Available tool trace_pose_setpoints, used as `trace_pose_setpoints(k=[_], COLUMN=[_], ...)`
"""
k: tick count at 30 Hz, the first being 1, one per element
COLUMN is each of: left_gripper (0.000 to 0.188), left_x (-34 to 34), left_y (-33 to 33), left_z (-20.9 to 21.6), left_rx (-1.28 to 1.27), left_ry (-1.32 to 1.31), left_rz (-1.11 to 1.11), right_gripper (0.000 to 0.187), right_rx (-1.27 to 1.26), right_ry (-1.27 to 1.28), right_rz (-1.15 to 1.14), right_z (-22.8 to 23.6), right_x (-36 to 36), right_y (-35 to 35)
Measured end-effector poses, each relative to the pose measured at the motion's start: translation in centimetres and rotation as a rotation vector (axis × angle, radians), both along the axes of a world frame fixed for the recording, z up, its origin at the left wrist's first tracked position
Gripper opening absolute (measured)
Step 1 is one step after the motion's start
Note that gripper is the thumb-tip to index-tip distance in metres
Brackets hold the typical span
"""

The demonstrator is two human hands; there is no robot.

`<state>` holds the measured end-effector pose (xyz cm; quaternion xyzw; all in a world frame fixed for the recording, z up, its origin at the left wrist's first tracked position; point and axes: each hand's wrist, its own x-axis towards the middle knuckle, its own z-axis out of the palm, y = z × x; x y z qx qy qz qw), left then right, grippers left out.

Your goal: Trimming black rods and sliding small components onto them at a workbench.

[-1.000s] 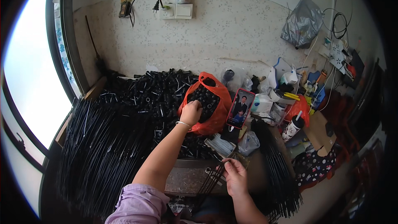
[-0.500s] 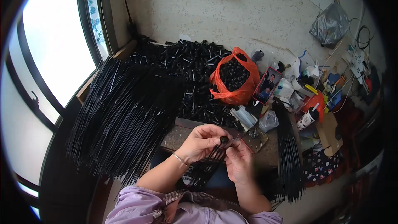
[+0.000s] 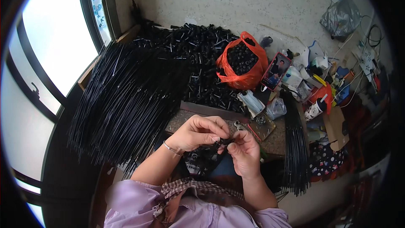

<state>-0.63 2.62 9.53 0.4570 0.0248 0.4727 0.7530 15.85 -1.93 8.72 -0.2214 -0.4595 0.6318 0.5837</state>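
Note:
In front of my body, over the near edge of the bench, both hands meet at a small black part (image 3: 223,142). My left hand (image 3: 202,131) pinches it between thumb and fingers. My right hand (image 3: 244,150) closes its thumb and fingertips on the part's other side. The fingers hide much of its shape, so its exact kind does not show. Beyond my hands lies a heap of small black tubular pieces (image 3: 202,86), some with shiny metal bits. To the left spreads a thick bundle of long thin black cables (image 3: 122,105).
An orange plastic bag (image 3: 253,80) of black pieces stands behind my right hand, beside a lit phone (image 3: 276,71). A second cable bundle (image 3: 295,156) hangs at the right. Further right are a patterned cup (image 3: 314,110), a cardboard box (image 3: 335,128) and clutter. A window stands left.
My view has tilted down slightly, so the bench sits higher in it. My fingers have closed further over the black part, and my left hand has turned more over it.

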Motion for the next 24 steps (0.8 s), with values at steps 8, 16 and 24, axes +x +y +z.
trace_pose_setpoints(k=[8,16,24], left_gripper=[0.014,0.012,0.017], left_x=[1.3,4.5,3.6], left_y=[-0.4,-2.3,-1.7], left_z=[-1.1,-1.7,-2.2], left_rx=[0.156,0.601,0.271], left_ry=[0.031,0.517,0.231], left_rz=[0.154,1.096,0.618], right_gripper=[0.026,0.025,0.024], right_rx=[0.003,0.023,0.027], right_ry=[-0.079,-0.085,-0.041], right_rz=[0.197,-0.241,-0.248], right_z=[0.2,-1.3,-0.8], right_x=[1.9,1.6,1.3], right_y=[0.7,1.1,1.6])
